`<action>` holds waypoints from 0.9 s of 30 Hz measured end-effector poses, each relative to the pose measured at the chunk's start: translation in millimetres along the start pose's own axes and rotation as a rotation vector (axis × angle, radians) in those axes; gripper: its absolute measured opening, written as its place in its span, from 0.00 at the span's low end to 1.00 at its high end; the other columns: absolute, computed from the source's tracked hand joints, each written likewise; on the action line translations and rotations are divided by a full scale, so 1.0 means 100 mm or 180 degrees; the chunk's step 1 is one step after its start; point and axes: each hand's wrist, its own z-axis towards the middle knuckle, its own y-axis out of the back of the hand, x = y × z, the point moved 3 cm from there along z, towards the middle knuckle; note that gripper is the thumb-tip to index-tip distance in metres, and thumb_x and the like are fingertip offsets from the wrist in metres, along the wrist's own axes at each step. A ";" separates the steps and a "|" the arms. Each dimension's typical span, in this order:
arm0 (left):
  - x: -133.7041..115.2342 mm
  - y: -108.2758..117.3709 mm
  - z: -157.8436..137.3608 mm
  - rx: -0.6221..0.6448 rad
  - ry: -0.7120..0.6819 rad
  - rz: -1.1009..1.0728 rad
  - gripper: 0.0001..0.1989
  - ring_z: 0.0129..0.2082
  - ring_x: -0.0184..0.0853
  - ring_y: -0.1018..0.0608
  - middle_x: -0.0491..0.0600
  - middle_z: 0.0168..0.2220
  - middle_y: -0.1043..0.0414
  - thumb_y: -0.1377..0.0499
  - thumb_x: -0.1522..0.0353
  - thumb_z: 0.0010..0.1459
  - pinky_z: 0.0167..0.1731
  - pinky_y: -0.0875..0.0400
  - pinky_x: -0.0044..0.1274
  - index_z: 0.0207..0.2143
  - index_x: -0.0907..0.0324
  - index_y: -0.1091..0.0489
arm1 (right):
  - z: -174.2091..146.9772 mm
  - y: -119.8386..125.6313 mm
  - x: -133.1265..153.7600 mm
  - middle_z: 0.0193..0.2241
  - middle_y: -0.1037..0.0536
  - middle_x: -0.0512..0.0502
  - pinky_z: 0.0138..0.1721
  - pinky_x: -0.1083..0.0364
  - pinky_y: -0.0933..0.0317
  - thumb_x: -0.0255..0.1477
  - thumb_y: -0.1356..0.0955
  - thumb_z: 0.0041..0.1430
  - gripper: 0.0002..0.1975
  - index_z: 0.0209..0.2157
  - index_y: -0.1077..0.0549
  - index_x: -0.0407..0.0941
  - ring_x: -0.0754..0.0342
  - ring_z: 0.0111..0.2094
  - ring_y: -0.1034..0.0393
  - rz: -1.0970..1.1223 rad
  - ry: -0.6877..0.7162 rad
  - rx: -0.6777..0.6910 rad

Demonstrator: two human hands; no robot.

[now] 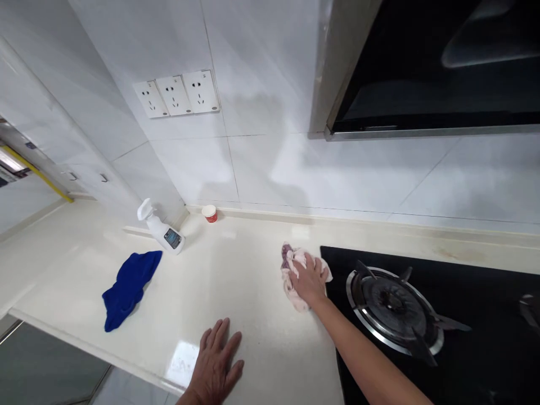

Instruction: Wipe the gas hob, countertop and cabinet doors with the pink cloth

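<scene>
My right hand (310,278) presses a crumpled pale pink cloth (294,289) with a darker purple patch onto the white countertop (248,270), just left of the black gas hob (476,292). Its fingers are bent over the cloth. Nearer the front edge, my left hand (217,360) rests on the counter with nothing in it, its fingers stretched out. Left of my hands lies a rumpled blue cloth (130,288). Behind it stands a white spray bottle (162,232) with a dark label.
A small red cup with a white top (210,213) stands by the wall. The hob's near burner (392,306) carries raised metal pan supports. A dark range hood (430,73) overhangs at upper right. Three wall sockets (177,94) sit on the tiles, and a yellow pipe (40,173) shows far left.
</scene>
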 end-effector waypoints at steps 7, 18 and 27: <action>-0.02 0.00 -0.02 0.0030 0.0050 -0.0083 0.28 0.68 0.50 0.39 0.58 0.69 0.45 0.42 0.56 0.62 0.57 0.35 0.44 0.64 0.49 0.37 | 0.52 -0.10 1.12 0.70 0.51 0.44 0.60 0.25 0.63 0.43 0.39 0.67 0.23 0.61 0.32 0.59 0.29 0.67 0.59 0.0204 0.0385 0.0243; -0.04 0.07 -0.04 -0.0304 0.0521 -0.0360 0.34 0.71 0.53 0.45 0.61 0.73 0.57 0.41 0.59 0.62 0.61 0.36 0.44 0.67 0.56 0.45 | -0.75 -0.52 1.72 0.69 0.45 0.57 0.69 0.39 0.72 0.48 0.35 0.64 0.21 0.57 0.29 0.65 0.44 0.70 0.62 0.0602 0.2620 0.0584; -0.01 -0.03 -0.04 -0.0066 0.0358 -0.0160 0.28 0.69 0.51 0.42 0.59 0.70 0.47 0.42 0.60 0.63 0.60 0.37 0.43 0.65 0.54 0.39 | -0.58 -0.08 -0.23 0.67 0.44 0.47 0.65 0.35 0.55 0.38 0.40 0.67 0.19 0.53 0.24 0.56 0.36 0.71 0.62 -0.0059 0.1110 -0.0197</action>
